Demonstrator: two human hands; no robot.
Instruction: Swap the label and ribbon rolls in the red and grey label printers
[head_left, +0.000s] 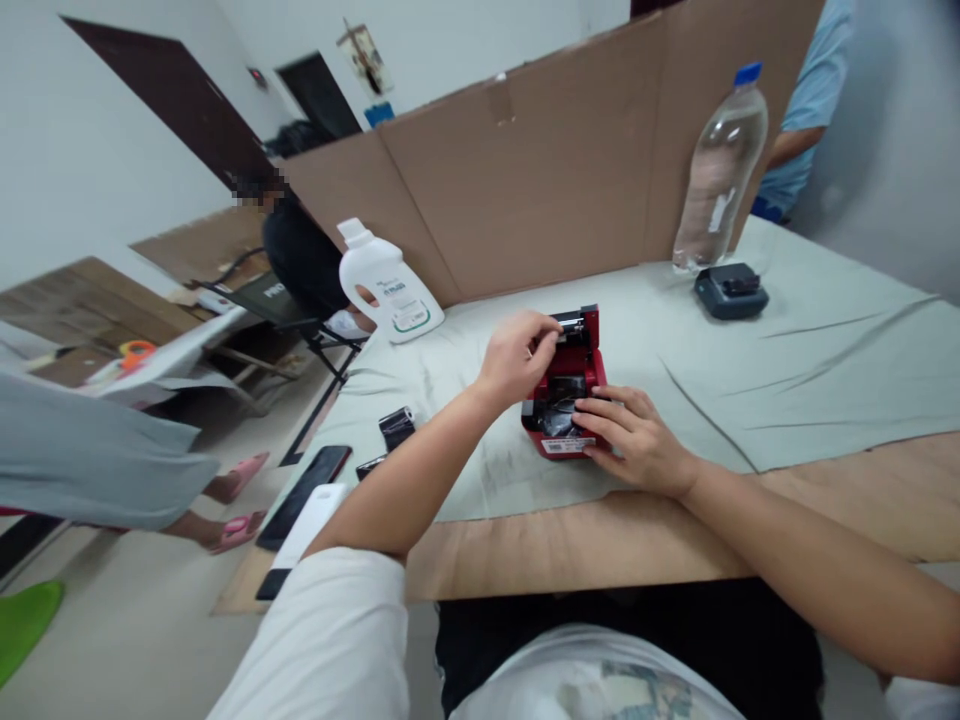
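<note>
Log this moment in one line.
red device: lid raised, black material inside | left hand: at lid | right hand: on red device's right side

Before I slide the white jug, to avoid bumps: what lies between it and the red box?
In the head view, the left hand and the pale cloth lie between.

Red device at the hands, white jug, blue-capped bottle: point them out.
Red device (573,362): head view, red interior below the raised lid.
White jug (399,292): head view, printed front.
Blue-capped bottle (718,180): head view, clear mid-body.
</note>
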